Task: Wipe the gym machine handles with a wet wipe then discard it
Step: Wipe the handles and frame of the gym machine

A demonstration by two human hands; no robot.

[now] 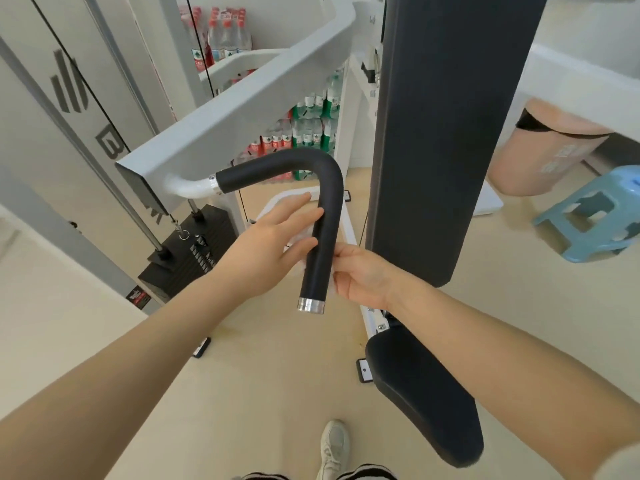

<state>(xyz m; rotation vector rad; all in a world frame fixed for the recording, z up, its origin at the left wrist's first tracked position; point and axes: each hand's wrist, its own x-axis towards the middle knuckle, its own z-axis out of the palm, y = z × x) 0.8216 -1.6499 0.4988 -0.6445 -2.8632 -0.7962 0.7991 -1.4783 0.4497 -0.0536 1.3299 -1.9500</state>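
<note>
Hanging off the end of a pale grey metal machine arm (221, 112), the black foam-covered, L-shaped handle (320, 216) bends downward and ends in a silver metal cap (311, 304). Both bare hands are at its lower, straight section. The left hand (266, 251) comes in from the left with fingers extended and slightly spread, their tips lying against the left side of the grip. The right hand (360, 275) is on the opposite side, just above the silver cap, its thumb and fingers pressed to the foam. A thin white wet wipe (333, 284) shows as a pale edge between the right hand and the handle, and another pale patch shows behind the left fingers; how it is pinched cannot be told. To the right stands the tall black padded backrest (446, 133), with the black padded seat (422, 393) below it. A peach-coloured plastic bin (543, 157) and a light blue plastic stool (595, 216) sit on the floor, well apart from the hands.
</note>
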